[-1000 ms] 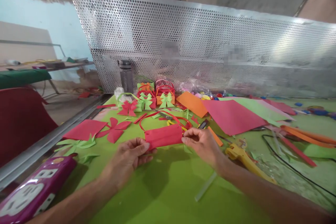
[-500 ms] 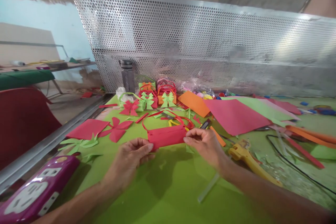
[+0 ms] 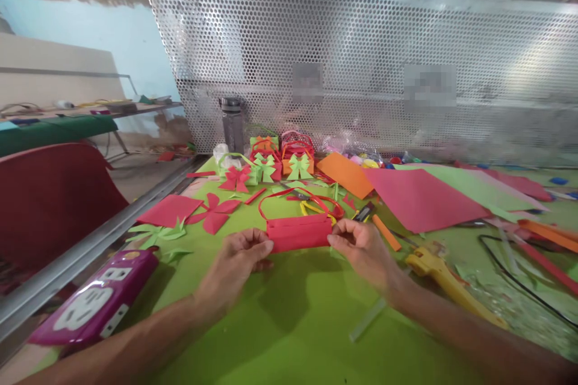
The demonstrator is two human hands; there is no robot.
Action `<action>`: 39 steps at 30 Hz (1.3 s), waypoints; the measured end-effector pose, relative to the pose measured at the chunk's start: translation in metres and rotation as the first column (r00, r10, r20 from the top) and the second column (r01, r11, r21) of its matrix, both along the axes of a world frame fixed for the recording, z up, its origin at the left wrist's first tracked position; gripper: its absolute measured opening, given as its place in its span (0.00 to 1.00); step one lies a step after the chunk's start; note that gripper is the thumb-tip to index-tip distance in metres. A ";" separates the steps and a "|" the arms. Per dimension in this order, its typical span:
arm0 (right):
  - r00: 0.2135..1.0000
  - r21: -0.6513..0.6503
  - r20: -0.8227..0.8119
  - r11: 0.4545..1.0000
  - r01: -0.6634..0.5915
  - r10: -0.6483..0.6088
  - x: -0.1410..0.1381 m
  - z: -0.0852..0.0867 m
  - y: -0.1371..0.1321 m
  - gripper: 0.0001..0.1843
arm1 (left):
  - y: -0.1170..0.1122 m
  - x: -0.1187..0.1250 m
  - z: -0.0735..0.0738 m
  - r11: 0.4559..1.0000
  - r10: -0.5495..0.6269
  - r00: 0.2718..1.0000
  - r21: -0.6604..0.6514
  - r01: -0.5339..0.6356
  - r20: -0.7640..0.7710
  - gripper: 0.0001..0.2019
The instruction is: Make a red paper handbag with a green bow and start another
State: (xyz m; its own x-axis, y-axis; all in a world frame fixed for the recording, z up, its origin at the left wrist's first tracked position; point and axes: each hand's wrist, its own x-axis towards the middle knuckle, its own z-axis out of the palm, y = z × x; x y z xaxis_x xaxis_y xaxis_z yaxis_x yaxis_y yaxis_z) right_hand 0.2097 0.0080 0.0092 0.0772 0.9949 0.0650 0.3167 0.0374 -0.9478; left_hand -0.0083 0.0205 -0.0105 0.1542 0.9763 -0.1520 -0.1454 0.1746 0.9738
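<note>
A small red paper bag (image 3: 298, 234) with a thin looped paper handle is held up over the green table, level and facing me. My left hand (image 3: 244, 255) pinches its left end between thumb and fingers. At the opposite end, my right hand (image 3: 363, 249) grips the edge the same way. Just behind the bag lie yellow-handled scissors (image 3: 305, 209), partly hidden by it. A dark utility knife (image 3: 365, 212) rests beyond my right hand. Red petal-shaped paper (image 3: 213, 214) and green paper cut-outs (image 3: 158, 233) lie to the left.
Several small paper bags with bows (image 3: 298, 166) stand at the back by a bottle (image 3: 232, 125). Coloured sheets (image 3: 418, 195) lie at right, above a yellow glue gun (image 3: 445, 283) and a clear glue stick (image 3: 368, 319). A purple power strip (image 3: 97, 298) sits at left.
The view has shifted, so the scene sits further right. The red bag has gone from slightly tilted to nearly level, with both hands still gripping its ends.
</note>
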 end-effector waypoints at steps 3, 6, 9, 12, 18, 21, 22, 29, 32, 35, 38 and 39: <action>1.000 -0.013 -0.002 1.000 -0.003 0.003 -0.001 0.000 0.000 0.12 | 0.001 -0.001 0.000 1.000 -0.007 1.000 -0.003 0.007 0.011 0.17; 1.000 -0.043 -0.026 0.999 -0.001 0.000 0.000 -0.001 0.001 0.12 | 0.003 -0.002 0.002 1.000 0.011 0.999 0.021 -0.010 -0.042 0.17; 0.997 -0.050 -0.075 0.999 0.004 -0.008 0.002 -0.005 0.002 0.13 | 0.004 -0.003 0.004 0.996 0.018 0.986 0.085 -0.004 -0.165 0.17; 0.993 -0.045 -0.120 0.999 -0.008 0.003 0.004 -0.008 0.002 0.13 | 0.004 -0.005 0.004 0.990 0.035 0.971 0.141 -0.001 -0.238 0.16; 0.989 -0.048 -0.147 0.998 -0.040 0.032 0.006 -0.010 -0.001 0.12 | 0.003 -0.006 0.003 0.977 0.058 0.936 0.211 0.018 -0.347 0.14; 0.990 -0.040 -0.141 0.998 -0.038 0.032 0.005 -0.008 -0.002 0.12 | 0.002 -0.006 0.003 0.966 0.055 0.905 0.253 0.059 -0.421 0.14; 0.990 -0.035 -0.137 0.999 -0.036 0.031 0.005 -0.007 -0.002 0.12 | 0.002 -0.005 0.003 0.961 0.053 0.900 0.268 0.072 -0.432 0.14; 0.994 0.003 -0.110 1.000 -0.018 0.018 0.001 -0.002 -0.005 0.12 | 0.000 -0.006 -0.003 0.916 0.071 0.896 0.384 0.115 -0.438 0.13; 0.993 0.020 -0.115 0.999 -0.031 0.033 -0.001 -0.002 -0.005 0.13 | -0.001 -0.008 -0.002 0.930 0.014 0.916 0.342 0.135 -0.400 0.13; 0.990 0.060 -0.126 0.996 -0.060 0.067 0.001 -0.002 -0.005 0.15 | 0.001 -0.012 -0.001 0.950 -0.060 0.951 0.276 0.148 -0.304 0.13; 0.985 0.110 -0.143 0.991 -0.079 0.095 0.004 -0.004 -0.005 0.16 | 0.005 -0.017 0.001 0.965 -0.109 0.978 0.217 0.147 -0.178 0.13; 0.983 0.122 -0.152 0.989 -0.082 0.100 0.005 -0.005 -0.004 0.15 | 0.007 -0.018 0.001 0.970 -0.119 0.983 0.195 0.145 -0.139 0.13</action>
State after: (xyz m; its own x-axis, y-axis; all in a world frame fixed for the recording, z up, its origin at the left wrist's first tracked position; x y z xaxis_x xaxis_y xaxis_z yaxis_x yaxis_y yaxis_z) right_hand 0.2151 0.0035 0.0046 0.0051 0.9848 0.1737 0.1541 0.1709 -0.9732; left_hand -0.0258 0.0271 -0.0093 0.2760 0.9609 0.0218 -0.0088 -0.0201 0.9998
